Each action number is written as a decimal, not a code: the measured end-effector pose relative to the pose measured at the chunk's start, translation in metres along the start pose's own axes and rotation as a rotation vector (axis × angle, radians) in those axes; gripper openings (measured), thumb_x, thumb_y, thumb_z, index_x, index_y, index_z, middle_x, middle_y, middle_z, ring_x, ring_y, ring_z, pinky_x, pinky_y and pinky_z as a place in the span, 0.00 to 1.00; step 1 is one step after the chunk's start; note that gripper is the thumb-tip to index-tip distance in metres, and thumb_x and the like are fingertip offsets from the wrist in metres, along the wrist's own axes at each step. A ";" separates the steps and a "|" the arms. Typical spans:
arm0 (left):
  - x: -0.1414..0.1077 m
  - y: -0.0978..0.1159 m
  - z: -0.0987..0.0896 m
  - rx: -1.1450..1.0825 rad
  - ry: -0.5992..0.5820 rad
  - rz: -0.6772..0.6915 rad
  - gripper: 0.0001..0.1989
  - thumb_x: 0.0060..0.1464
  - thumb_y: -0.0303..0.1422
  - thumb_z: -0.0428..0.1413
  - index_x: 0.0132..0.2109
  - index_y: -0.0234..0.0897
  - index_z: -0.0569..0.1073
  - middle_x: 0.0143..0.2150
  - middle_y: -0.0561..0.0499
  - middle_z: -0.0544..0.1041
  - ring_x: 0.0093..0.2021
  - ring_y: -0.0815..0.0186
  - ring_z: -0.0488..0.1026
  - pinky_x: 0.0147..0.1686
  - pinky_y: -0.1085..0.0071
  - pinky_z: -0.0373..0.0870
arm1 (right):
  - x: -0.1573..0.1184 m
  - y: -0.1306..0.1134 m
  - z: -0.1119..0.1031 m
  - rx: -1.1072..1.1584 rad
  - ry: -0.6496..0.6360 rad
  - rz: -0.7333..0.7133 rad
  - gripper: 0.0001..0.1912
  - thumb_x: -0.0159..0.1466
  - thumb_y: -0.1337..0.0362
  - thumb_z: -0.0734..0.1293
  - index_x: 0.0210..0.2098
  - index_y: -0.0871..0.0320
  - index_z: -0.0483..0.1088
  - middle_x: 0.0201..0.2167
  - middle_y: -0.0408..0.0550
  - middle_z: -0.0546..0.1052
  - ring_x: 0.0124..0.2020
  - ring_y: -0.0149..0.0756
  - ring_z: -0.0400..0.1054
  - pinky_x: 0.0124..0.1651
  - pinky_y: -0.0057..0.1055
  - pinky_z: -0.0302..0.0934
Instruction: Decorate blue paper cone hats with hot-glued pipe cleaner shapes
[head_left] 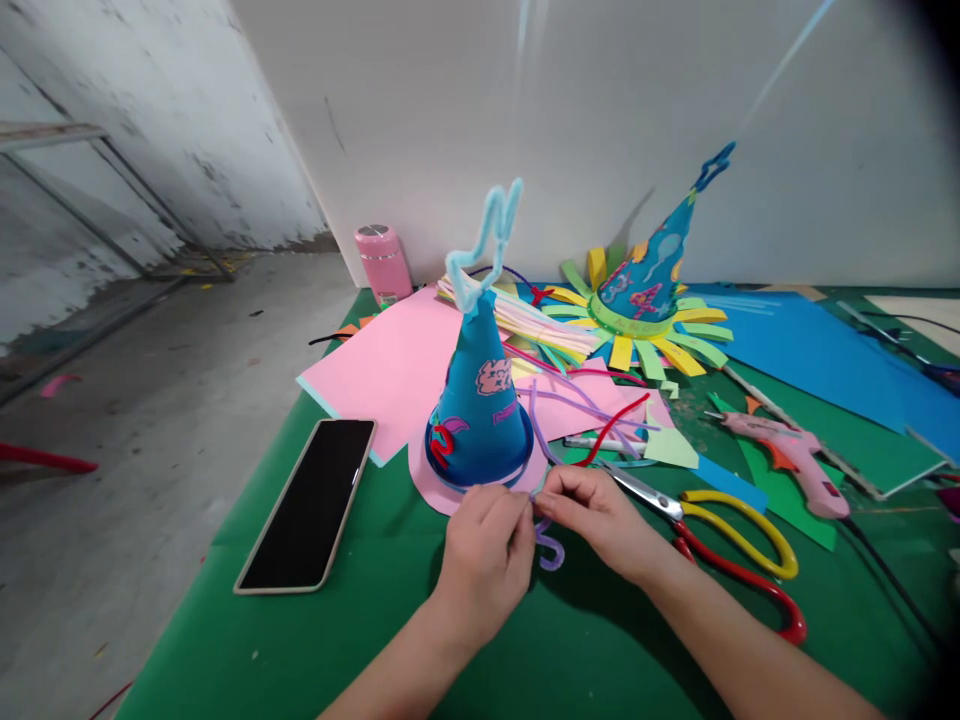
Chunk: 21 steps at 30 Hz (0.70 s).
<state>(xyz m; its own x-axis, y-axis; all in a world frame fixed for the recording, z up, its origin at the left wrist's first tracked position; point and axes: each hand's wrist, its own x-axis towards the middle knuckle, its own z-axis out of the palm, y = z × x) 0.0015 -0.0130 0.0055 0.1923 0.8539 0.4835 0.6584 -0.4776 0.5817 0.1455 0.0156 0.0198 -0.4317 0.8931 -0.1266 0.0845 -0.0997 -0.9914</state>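
Observation:
My left hand [487, 555] and my right hand [596, 515] come together in front of a blue cone hat [480, 400]. Both pinch a purple pipe cleaner [553, 550], whose curled end hangs below the fingers; part of it is hidden by them. The hat stands upright on a pink round brim [424, 480]. A light blue pipe cleaner [491, 235] bent in zigzags tops it, and a red curled piece [442, 440] sits on its side. Loose purple and red pipe cleaners [611, 430] lie behind my right hand.
Scissors [739, 540] with red and yellow handles lie beside my right forearm. A pink glue gun [795, 455] rests farther right. At left is a phone [307, 505]; behind stand a pink bottle [384, 265] and a second cone hat [652, 270] with a fringed brim.

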 end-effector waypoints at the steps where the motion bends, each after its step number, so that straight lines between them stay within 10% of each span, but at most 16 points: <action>1: 0.000 0.001 -0.001 -0.010 -0.009 -0.043 0.08 0.49 0.23 0.48 0.26 0.34 0.68 0.22 0.49 0.69 0.25 0.68 0.65 0.26 0.73 0.61 | 0.000 0.001 0.002 0.025 0.008 0.003 0.13 0.56 0.61 0.62 0.20 0.60 0.60 0.18 0.38 0.59 0.22 0.26 0.51 0.25 0.24 0.48; 10: -0.002 0.007 -0.002 -0.210 0.087 -0.308 0.07 0.47 0.26 0.50 0.26 0.38 0.71 0.20 0.53 0.68 0.20 0.70 0.62 0.22 0.74 0.58 | -0.002 0.007 0.016 0.108 0.101 -0.020 0.12 0.57 0.60 0.62 0.21 0.60 0.61 0.19 0.39 0.60 0.23 0.27 0.52 0.26 0.24 0.49; 21: 0.010 0.001 -0.008 -0.779 -0.162 -0.650 0.09 0.52 0.34 0.48 0.29 0.34 0.67 0.23 0.55 0.66 0.20 0.74 0.58 0.21 0.76 0.55 | 0.002 0.002 -0.001 0.122 0.079 0.065 0.12 0.54 0.63 0.64 0.18 0.60 0.62 0.17 0.38 0.62 0.19 0.24 0.52 0.23 0.23 0.47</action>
<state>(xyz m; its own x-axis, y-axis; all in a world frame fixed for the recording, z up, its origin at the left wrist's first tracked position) -0.0017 -0.0067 0.0158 0.1009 0.9854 -0.1374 0.0265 0.1354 0.9904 0.1455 0.0178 0.0180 -0.3566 0.9142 -0.1925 -0.0019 -0.2067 -0.9784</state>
